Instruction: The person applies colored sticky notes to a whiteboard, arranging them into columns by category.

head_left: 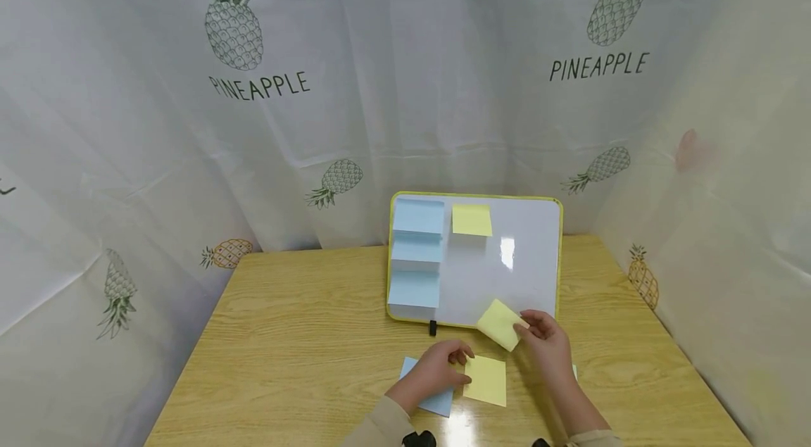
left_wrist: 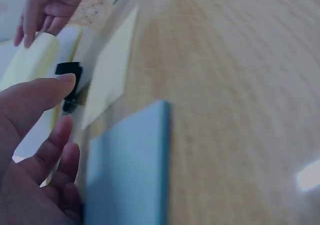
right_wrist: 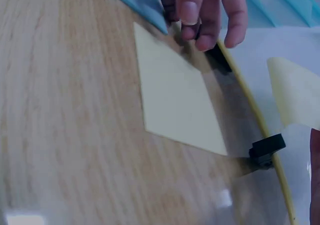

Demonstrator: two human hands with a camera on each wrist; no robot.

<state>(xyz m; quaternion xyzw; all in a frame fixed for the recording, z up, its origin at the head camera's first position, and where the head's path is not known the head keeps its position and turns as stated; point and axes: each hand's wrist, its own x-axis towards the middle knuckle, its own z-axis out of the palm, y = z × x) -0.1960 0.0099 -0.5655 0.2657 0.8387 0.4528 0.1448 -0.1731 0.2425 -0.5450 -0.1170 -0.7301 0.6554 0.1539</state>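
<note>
My right hand (head_left: 546, 345) pinches a yellow sticky note (head_left: 500, 324) by its right corner, tilted over the bottom edge of a whiteboard (head_left: 529, 264). On the table, another yellow sticky note (head_left: 488, 382) lies flat. My left hand (head_left: 442, 366) hovers beside that note's left edge, thumb and fingers loosely bent and apart, with nothing between them. Beneath the left hand is a blue sticky note pad (left_wrist: 130, 170), its thickness visible in the left wrist view. In the right wrist view, the held note (right_wrist: 295, 92) curls upward at one end.
The yellow-framed whiteboard carries several blue notes (head_left: 415, 288) down its left side and one yellow note (head_left: 472, 219) at top middle. Black feet (right_wrist: 267, 149) sit on its lower frame. Behind the wooden table (head_left: 304, 320) hangs a pineapple-print curtain (head_left: 412, 81).
</note>
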